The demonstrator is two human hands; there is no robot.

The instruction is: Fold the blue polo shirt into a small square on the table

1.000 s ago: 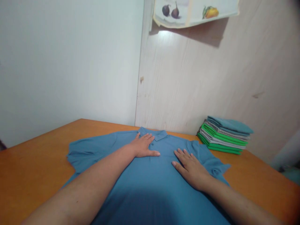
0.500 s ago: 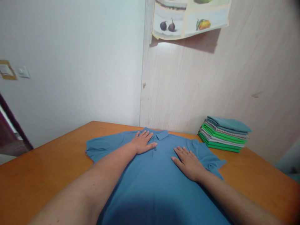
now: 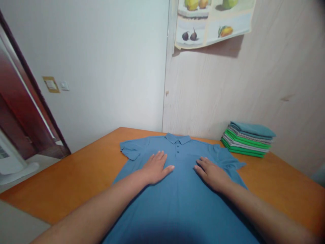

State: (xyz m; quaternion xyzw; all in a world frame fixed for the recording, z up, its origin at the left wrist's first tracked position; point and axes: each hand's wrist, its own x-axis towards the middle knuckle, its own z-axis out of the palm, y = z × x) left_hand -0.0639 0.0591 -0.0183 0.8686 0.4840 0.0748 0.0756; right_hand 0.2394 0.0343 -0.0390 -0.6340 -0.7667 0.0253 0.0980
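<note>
Closest to the person, both bare forearms reach out over the lower part of a blue polo shirt (image 3: 180,203), which lies face up and flat on the table (image 3: 76,179), its hem running out of sight at the bottom edge.

The left hand (image 3: 156,167) rests palm down on the shirt's chest. Its fingers are straight and lightly spread, and the thumb points towards the middle. The right hand (image 3: 212,173) lies the same way just across the button line, flat and open, gripping nothing. The two hands are near each other but apart, with a strip of blue cloth between them.

Beyond the hands come the small buttons (image 3: 177,149) and then the collar (image 3: 177,138), which points towards the far wall. One short sleeve (image 3: 129,150) spreads out on the person's left and the other sleeve (image 3: 232,162) on the right, both lying on the orange tabletop.

Further back on the right, close to the wall, sits a stack (image 3: 247,139) of folded clothes in green, grey and blue layers, well apart from the shirt.

On the wall above hangs a poster (image 3: 213,22) of fruit, its lower corner curling away. Far left are a switch (image 3: 64,85) and a dark door frame (image 3: 30,84).
</note>
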